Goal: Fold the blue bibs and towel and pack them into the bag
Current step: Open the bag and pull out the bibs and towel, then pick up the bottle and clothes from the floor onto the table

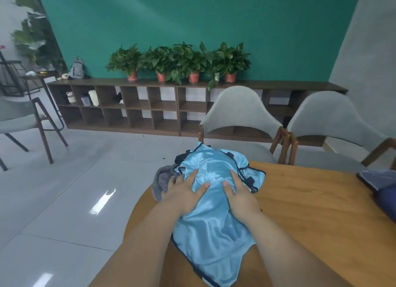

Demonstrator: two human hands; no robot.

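A shiny light-blue bib (211, 222) with dark trim lies spread over a heap of more blue bibs on the wooden table (310, 211). My left hand (185, 193) presses flat on the bib's left side, fingers straight. My right hand (239, 192) presses flat on its right side, thumb pointing inward. A grey striped towel (161, 180) sticks out from under the heap at the left, beside my left hand. A dark blue bag (379, 183) lies at the table's right edge, partly cut off by the frame.
Two grey chairs (240, 115) (330, 119) stand behind the table. A low wooden shelf (150, 106) with potted plants (180, 61) runs along the green wall. Another chair (19, 119) stands on the tiled floor at left.
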